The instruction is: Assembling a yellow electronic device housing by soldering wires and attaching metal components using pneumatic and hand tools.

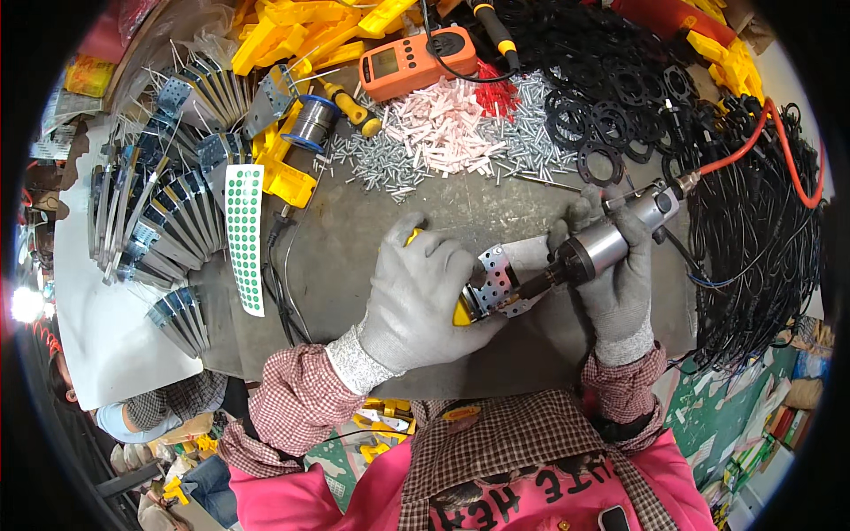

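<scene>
My left hand (pixel 416 296), in a grey glove, is closed around a yellow plastic housing (pixel 462 310). Most of that housing is hidden under the palm and fingers. A perforated metal plate (pixel 498 273) juts from its right side. My gloved right hand (pixel 618 292) grips a silver and black air screwdriver (pixel 604 245) with an orange hose (pixel 781 142) at its back end. The driver lies tilted, its dark nose pointing down-left at the plate. Whether the bit touches a screw there I cannot tell.
Piles of grey screws (pixel 387 164), pale pink sleeves (pixel 443 124) and black rings (pixel 602 164) lie along the back. An orange multimeter (pixel 416 62) and a solder spool (pixel 312 122) stand behind. Metal plate assemblies (pixel 177 208) fan out left, beside a green-dotted sticker sheet (pixel 244 239). Black cables (pixel 753 239) heap at right.
</scene>
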Motion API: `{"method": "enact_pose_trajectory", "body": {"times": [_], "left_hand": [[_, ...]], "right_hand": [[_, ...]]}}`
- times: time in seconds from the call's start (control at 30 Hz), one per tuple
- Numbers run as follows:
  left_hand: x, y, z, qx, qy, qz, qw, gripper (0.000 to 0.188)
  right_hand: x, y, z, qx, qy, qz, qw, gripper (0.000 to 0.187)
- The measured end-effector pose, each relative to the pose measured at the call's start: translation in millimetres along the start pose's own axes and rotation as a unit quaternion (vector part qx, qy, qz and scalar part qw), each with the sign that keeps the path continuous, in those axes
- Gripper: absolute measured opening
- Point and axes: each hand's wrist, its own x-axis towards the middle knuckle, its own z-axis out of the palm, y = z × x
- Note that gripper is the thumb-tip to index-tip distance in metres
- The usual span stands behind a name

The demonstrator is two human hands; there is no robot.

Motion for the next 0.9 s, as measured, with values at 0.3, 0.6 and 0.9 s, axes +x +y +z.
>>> {"method": "enact_pose_trajectory", "body": {"times": [0.3,0.6,0.9], "left_hand": [[7,7,-3,0.019,-0.035,-0.004,0.999,0.051],[9,12,-1,-0.018,-0.007,-0.038,0.999,0.032],[8,12,2,-0.030,0.018,-0.094,0.995,0.016]], "right_hand": [[-11,11,14,-0.160,-0.056,-0.063,0.984,0.049],[-5,5,19,-0.236,-0.077,-0.139,0.959,0.053],[1,14,19,-0.194,-0.131,-0.127,0.964,0.051]]}}
